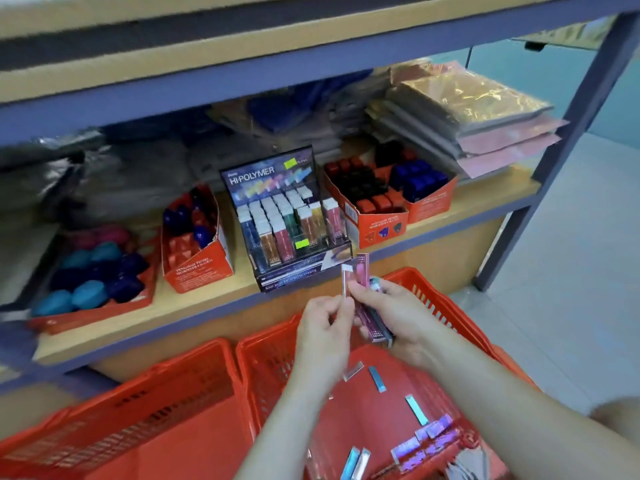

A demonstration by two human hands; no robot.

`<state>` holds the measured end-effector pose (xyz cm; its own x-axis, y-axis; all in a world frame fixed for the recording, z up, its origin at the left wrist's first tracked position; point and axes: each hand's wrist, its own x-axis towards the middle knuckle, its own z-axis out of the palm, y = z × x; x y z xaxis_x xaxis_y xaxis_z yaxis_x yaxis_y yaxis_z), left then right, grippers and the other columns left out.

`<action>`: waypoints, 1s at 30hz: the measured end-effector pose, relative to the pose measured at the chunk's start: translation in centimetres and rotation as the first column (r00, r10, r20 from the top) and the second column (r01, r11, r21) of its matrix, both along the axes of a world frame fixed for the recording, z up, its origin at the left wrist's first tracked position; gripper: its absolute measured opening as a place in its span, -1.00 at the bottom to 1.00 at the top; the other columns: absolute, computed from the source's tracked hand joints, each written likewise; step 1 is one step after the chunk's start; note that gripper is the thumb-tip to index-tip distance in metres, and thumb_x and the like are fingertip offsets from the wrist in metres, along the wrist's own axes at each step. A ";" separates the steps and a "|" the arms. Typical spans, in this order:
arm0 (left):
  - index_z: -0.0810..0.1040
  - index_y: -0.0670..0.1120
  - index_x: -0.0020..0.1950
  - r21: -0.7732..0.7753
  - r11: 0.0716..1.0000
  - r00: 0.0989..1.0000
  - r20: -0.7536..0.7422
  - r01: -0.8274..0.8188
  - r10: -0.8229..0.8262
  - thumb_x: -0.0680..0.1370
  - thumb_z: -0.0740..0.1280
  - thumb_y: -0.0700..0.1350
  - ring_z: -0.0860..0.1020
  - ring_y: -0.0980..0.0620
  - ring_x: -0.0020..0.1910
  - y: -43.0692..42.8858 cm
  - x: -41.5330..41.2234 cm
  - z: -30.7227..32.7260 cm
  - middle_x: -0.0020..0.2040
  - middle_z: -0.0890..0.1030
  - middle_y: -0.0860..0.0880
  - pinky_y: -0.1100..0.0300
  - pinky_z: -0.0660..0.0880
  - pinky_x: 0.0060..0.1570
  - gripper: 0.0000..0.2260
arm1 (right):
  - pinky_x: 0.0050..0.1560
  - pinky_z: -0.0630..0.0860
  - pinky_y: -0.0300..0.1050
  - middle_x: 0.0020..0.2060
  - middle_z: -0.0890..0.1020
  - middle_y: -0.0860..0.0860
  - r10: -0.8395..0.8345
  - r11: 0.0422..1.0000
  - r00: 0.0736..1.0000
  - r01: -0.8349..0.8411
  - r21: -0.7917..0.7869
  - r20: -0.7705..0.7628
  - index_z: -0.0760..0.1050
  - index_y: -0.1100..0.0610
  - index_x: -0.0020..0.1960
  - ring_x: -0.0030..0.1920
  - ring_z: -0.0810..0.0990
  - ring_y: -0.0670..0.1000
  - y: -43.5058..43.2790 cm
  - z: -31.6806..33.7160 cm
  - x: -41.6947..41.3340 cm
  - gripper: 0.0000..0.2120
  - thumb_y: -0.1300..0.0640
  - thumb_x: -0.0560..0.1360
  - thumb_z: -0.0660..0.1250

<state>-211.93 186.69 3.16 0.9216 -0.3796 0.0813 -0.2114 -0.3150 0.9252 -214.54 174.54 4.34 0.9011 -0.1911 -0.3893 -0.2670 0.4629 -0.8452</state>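
Head view: restocking, my left hand [322, 329] pinches one pink case [346, 282], my right hand [401, 315] grips a bundle [371, 320]; next, probably slotting into the display box [294, 277] at 12 o'clock.

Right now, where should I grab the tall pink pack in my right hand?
Probably pinch the tall pink pack by its free top end, from above: it stands upright above the right hand, which covers its lower part.
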 end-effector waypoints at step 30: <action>0.68 0.02 -0.15 0.109 0.959 0.949 0.211 -0.262 0.235 0.43 0.52 -0.12 0.61 0.19 -0.33 1.8 12.9 10.7 -0.31 0.67 0.08 0.28 0.56 -0.22 -0.94 | -0.61 0.29 -0.29 -0.24 0.63 0.13 0.072 0.997 0.997 -0.072 0.008 0.033 0.58 0.23 0.10 -0.44 0.45 -0.03 -3.6 8.0 6.4 -0.79 0.14 0.56 0.29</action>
